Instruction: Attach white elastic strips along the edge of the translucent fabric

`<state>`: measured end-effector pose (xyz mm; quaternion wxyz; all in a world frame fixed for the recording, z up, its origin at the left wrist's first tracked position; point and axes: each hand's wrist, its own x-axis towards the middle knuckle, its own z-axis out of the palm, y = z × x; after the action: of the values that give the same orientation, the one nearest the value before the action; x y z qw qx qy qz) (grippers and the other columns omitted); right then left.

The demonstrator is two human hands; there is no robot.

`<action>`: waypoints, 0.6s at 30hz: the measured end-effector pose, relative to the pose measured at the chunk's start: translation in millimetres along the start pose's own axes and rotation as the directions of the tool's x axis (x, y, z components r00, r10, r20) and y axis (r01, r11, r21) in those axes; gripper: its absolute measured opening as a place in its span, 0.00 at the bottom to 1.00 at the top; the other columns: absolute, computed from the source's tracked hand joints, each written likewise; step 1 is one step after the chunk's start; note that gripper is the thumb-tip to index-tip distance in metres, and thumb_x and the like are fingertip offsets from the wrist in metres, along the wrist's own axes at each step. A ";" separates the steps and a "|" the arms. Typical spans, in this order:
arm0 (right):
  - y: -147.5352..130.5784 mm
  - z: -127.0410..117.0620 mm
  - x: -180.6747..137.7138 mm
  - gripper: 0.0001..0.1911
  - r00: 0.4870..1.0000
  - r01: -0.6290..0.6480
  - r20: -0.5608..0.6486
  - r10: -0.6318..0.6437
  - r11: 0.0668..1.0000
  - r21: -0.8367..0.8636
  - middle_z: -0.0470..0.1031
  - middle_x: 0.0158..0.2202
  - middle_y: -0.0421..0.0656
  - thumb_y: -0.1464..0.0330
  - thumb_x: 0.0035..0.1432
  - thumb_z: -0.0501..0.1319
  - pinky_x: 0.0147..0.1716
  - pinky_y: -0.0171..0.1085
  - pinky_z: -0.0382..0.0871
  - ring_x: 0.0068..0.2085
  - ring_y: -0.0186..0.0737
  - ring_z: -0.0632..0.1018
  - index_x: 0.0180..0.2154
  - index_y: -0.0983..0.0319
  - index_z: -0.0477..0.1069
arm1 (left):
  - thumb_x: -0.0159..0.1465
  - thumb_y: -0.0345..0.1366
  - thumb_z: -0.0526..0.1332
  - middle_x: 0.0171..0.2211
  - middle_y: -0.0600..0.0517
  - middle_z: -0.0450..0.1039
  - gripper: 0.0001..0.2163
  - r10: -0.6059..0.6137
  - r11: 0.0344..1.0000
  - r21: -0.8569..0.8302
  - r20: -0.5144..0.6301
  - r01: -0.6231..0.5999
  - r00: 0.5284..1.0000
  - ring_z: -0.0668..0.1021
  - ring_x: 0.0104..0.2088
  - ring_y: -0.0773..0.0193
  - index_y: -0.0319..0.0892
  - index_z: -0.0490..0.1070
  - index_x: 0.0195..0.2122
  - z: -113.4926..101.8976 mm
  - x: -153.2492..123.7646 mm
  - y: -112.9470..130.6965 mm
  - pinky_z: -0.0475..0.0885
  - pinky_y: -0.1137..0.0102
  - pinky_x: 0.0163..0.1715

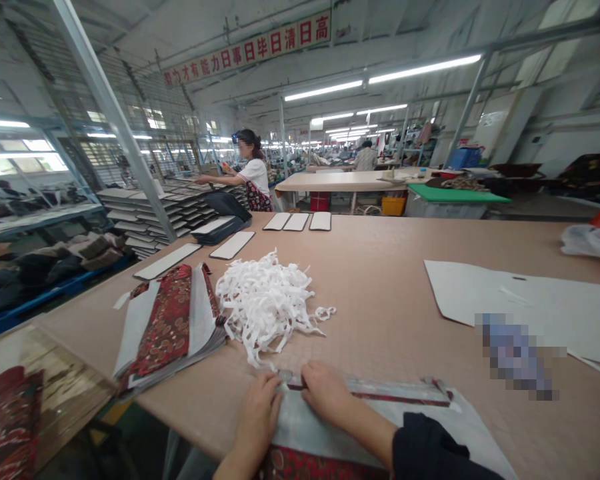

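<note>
The fabric piece (pixel 299 428) is pale grey and patterned red; the strips (pixel 265 300) white; the tabletop (pixel 375 273) tan.

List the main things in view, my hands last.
Table: one, tan, foreground
Cloth: one piece, grey and red, table's near edge
Strips: one heap, white, mid-table
Fabric stack: one, red and grey, left of strips
Panels: five on table, pale, toward far left
Sheet: one, white, table's right
Plastic bag: one, whitish, far right
Blurred item: one, bluish, right
Banner: one, red lettering, overhead
Lights: several, white, overhead
Co-worker: one nearby, white top, back left
Left hand: one, bare, on cloth
Right hand: one, bare, on cloth
</note>
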<state>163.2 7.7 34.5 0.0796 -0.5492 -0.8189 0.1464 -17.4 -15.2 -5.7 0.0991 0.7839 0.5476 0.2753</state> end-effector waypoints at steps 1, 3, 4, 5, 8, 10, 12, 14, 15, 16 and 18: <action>-2.1 -0.1 2.1 0.09 1.000 -0.019 0.011 0.018 0.999 0.044 0.72 0.35 0.48 0.75 0.46 0.55 0.36 0.37 0.62 0.39 0.43 0.71 0.32 0.65 0.69 | 0.59 0.33 0.53 0.40 0.45 0.68 0.09 -0.027 0.999 -0.026 -0.026 0.026 0.999 0.71 0.43 0.57 0.41 0.67 0.40 2.2 -2.0 -3.0 0.68 0.62 0.44; -0.2 -0.9 1.7 0.07 1.000 -0.006 0.026 0.002 0.991 0.136 0.72 0.33 0.47 0.75 0.44 0.55 0.36 0.36 0.62 0.38 0.42 0.71 0.29 0.64 0.69 | 0.58 0.36 0.55 0.42 0.45 0.68 0.12 -0.084 0.994 -0.083 -0.074 0.078 0.994 0.71 0.44 0.57 0.41 0.66 0.42 4.7 -5.0 -6.6 0.67 0.60 0.45; 2.5 -1.3 0.5 0.06 0.999 0.024 0.029 -0.030 0.981 0.193 0.72 0.32 0.46 0.75 0.43 0.55 0.35 0.35 0.62 0.37 0.41 0.71 0.27 0.64 0.68 | 0.58 0.38 0.56 0.42 0.45 0.68 0.13 -0.109 0.988 -0.117 -0.090 0.098 0.990 0.70 0.44 0.56 0.40 0.66 0.43 4.8 -5.5 -6.9 0.67 0.60 0.46; 5.7 -1.5 -0.4 0.06 0.997 0.055 0.030 -0.064 0.964 0.259 0.72 0.31 0.45 0.75 0.43 0.55 0.34 0.34 0.62 0.36 0.39 0.71 0.27 0.63 0.68 | 0.58 0.39 0.56 0.42 0.45 0.69 0.13 -0.134 0.981 -0.154 -0.101 0.118 0.986 0.70 0.44 0.56 0.40 0.66 0.43 4.3 -5.2 -6.3 0.66 0.60 0.46; 13.3 2.8 3.3 0.09 0.991 0.104 0.016 -0.130 0.853 0.511 0.72 0.31 0.41 0.75 0.45 0.54 0.32 0.32 0.63 0.33 0.35 0.71 0.32 0.62 0.65 | 0.58 0.41 0.54 0.37 0.47 0.71 0.10 -0.200 0.952 -0.244 -0.039 0.185 0.979 0.72 0.40 0.57 0.41 0.69 0.36 1.3 0.8 -1.6 0.67 0.61 0.43; 14.9 10.2 11.3 0.13 0.990 0.108 -0.009 -0.138 0.737 0.667 0.72 0.32 0.41 0.76 0.48 0.51 0.33 0.32 0.64 0.33 0.34 0.72 0.38 0.62 0.62 | 0.58 0.40 0.53 0.34 0.48 0.72 0.10 -0.253 0.925 -0.278 0.054 0.257 0.966 0.73 0.38 0.57 0.42 0.70 0.33 0.2 6.5 1.5 0.67 0.63 0.41; 14.1 18.7 20.7 0.15 0.986 0.138 -0.042 -0.159 0.659 0.739 0.71 0.33 0.40 0.79 0.48 0.48 0.34 0.32 0.64 0.34 0.33 0.72 0.39 0.62 0.60 | 0.57 0.38 0.52 0.36 0.48 0.73 0.10 -0.303 0.902 -0.285 0.120 0.325 0.945 0.73 0.39 0.57 0.41 0.70 0.35 0.6 11.0 3.6 0.67 0.63 0.42; 12.2 24.9 28.9 0.14 0.982 0.170 -0.069 -0.174 0.668 0.725 0.70 0.32 0.40 0.80 0.47 0.47 0.34 0.31 0.64 0.33 0.32 0.71 0.36 0.62 0.61 | 0.56 0.37 0.52 0.38 0.47 0.72 0.12 -0.337 0.901 -0.242 0.126 0.359 0.933 0.73 0.40 0.57 0.41 0.69 0.39 2.0 12.9 5.1 0.66 0.63 0.42; 11.3 26.6 32.0 0.13 0.981 0.180 -0.079 -0.176 0.691 0.700 0.69 0.31 0.40 0.80 0.46 0.48 0.33 0.31 0.63 0.32 0.32 0.70 0.34 0.62 0.63 | 0.56 0.37 0.52 0.38 0.47 0.72 0.13 -0.347 0.910 -0.200 0.115 0.363 0.931 0.73 0.40 0.57 0.41 0.68 0.40 2.6 13.0 6.0 0.66 0.63 0.41; 10.6 27.4 34.4 0.12 0.980 0.192 -0.089 -0.179 0.714 0.673 0.68 0.30 0.40 0.80 0.45 0.48 0.33 0.31 0.62 0.32 0.33 0.69 0.32 0.62 0.63 | 0.56 0.36 0.52 0.37 0.48 0.72 0.14 -0.354 0.919 -0.152 0.095 0.364 0.931 0.73 0.39 0.56 0.41 0.67 0.42 3.1 12.6 7.0 0.66 0.63 0.40; 10.2 26.9 37.6 0.11 0.972 0.231 -0.108 -0.211 0.742 0.630 0.68 0.30 0.40 0.80 0.42 0.50 0.34 0.32 0.61 0.32 0.33 0.67 0.29 0.63 0.64 | 0.55 0.35 0.53 0.35 0.48 0.71 0.15 -0.359 0.930 -0.064 0.049 0.362 0.932 0.73 0.37 0.57 0.41 0.65 0.44 3.7 11.3 9.1 0.65 0.64 0.38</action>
<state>149.8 42.0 4.7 0.2900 -0.3907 -0.7783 0.3968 -5.3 -7.8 -0.9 0.1862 0.6710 0.6699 0.2576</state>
